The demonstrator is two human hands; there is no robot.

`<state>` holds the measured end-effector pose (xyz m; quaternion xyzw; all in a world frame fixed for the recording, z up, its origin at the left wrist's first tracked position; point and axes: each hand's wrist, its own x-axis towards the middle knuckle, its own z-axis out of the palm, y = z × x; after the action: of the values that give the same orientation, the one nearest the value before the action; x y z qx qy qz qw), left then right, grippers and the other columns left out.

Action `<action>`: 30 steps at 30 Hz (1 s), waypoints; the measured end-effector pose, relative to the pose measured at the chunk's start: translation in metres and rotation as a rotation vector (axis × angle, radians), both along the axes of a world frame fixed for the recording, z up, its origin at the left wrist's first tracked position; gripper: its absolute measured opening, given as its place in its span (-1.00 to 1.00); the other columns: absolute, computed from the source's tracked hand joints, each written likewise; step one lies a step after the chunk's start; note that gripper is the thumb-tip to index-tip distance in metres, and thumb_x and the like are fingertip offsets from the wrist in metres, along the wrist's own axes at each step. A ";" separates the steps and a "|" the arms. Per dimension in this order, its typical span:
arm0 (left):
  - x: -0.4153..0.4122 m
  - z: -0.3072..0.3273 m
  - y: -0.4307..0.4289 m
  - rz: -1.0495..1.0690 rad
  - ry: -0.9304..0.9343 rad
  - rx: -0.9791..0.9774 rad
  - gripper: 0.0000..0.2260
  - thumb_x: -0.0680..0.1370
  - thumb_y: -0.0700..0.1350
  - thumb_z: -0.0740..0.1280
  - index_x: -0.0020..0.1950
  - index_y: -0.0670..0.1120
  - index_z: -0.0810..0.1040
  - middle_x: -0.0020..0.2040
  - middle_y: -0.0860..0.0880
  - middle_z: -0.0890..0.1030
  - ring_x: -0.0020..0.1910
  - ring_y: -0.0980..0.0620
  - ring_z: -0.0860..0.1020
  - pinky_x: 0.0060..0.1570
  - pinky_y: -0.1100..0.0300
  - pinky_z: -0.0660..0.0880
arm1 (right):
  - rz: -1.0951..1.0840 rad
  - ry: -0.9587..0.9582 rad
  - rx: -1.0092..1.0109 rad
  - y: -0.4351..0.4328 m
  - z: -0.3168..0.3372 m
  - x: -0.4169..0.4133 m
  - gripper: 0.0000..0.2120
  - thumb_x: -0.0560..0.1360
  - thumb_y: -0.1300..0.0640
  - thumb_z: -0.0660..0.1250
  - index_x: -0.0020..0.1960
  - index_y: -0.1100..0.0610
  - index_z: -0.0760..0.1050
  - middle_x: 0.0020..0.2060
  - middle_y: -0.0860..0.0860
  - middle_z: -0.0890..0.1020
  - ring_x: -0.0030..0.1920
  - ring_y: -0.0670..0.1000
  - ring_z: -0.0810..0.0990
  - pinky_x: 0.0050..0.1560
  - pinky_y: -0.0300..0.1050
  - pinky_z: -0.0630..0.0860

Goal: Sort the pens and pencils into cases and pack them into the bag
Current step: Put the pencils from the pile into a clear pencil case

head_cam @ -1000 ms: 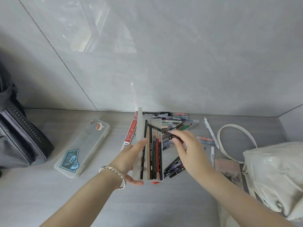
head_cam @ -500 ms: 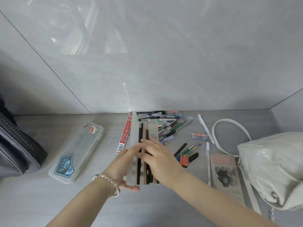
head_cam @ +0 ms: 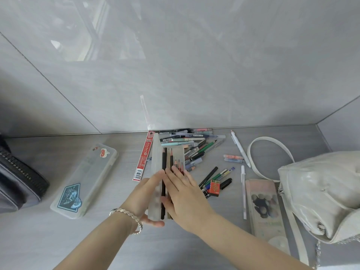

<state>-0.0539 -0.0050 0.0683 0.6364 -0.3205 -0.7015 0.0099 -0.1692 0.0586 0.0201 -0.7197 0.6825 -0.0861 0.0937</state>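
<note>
Study-desk corner: grey tabletop [head_cam: 58,240], glossy wall panels [head_cam: 194,75], loose pens [head_cam: 194,146].

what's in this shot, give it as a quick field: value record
left hand: holds the open translucent pencil case
right hand: lies flat on the pencils in that case
unsorted: pen pile by the wall
closed case: stickered pencil case, left of the hands
bags: white handbag at right, dark zipped bag at left

An open case [head_cam: 155,168] is sitting mid-tabletop [head_cam: 58,242], with pencils [head_cam: 164,164] lying in it. A pen pile [head_cam: 194,151] is lying behind it against the wall. A closed case [head_cam: 85,180] is lying to its left and a handbag [head_cam: 319,191] far right.
</note>
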 end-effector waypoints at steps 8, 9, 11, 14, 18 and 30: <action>-0.002 -0.008 -0.004 -0.034 0.000 -0.050 -0.41 0.30 0.36 0.31 0.21 0.07 0.42 0.27 -0.03 0.45 0.21 -0.18 0.47 -0.35 -0.05 0.58 | -0.086 -0.050 0.014 -0.002 -0.001 0.005 -0.50 0.37 -0.04 0.07 0.19 0.11 0.54 0.17 0.03 0.60 0.26 0.04 0.52 0.21 0.10 0.48; -0.001 -0.009 -0.004 -0.022 -0.004 -0.047 -0.42 0.32 0.35 0.31 0.22 0.07 0.41 0.28 -0.01 0.44 0.22 -0.17 0.45 -0.34 -0.07 0.58 | -0.085 -0.049 0.018 -0.003 -0.001 0.006 -0.50 0.38 -0.04 0.06 0.18 0.12 0.55 0.18 0.03 0.60 0.26 0.03 0.52 0.20 0.10 0.49; 0.002 -0.008 -0.006 0.006 -0.012 -0.050 -0.41 0.31 0.34 0.32 0.24 0.07 0.40 0.29 0.00 0.42 0.24 -0.14 0.43 -0.34 -0.08 0.58 | -0.019 -0.164 0.003 -0.005 -0.002 0.006 -0.52 0.44 -0.02 0.04 0.23 0.14 0.51 0.24 0.04 0.55 0.33 0.04 0.45 0.29 0.12 0.40; 0.008 -0.007 -0.012 0.042 -0.066 -0.100 -0.48 0.41 0.29 0.29 0.27 0.05 0.36 0.29 0.05 0.37 0.29 -0.08 0.36 -0.32 -0.13 0.60 | -0.045 -0.366 -0.108 -0.009 -0.002 -0.006 -0.63 0.49 0.07 0.10 0.20 0.14 0.52 0.21 0.03 0.56 0.30 0.01 0.44 0.36 -0.01 0.28; 0.018 -0.004 -0.021 0.098 -0.139 -0.141 -0.48 0.49 0.23 0.24 0.38 0.03 0.28 0.27 0.07 0.29 0.26 -0.05 0.27 -0.25 -0.15 0.61 | -0.223 -0.286 0.112 -0.015 -0.006 -0.058 -0.75 0.52 0.26 0.20 0.13 0.13 0.57 0.08 0.02 0.61 0.10 0.01 0.55 0.18 -0.08 0.47; 0.022 -0.005 -0.019 0.090 -0.151 -0.158 -0.49 0.50 0.22 0.23 0.35 -0.01 0.31 0.24 0.07 0.29 0.16 -0.01 0.25 -0.23 -0.16 0.61 | 0.208 0.232 0.557 -0.035 -0.026 -0.132 -0.68 0.46 0.37 0.19 0.15 0.12 0.47 0.09 0.04 0.53 0.13 0.08 0.47 0.03 -0.03 0.43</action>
<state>-0.0323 -0.0244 0.0629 0.6986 -0.3458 -0.6227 0.0675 -0.3016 0.0233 -0.0057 -0.7374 0.6087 0.1968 0.2168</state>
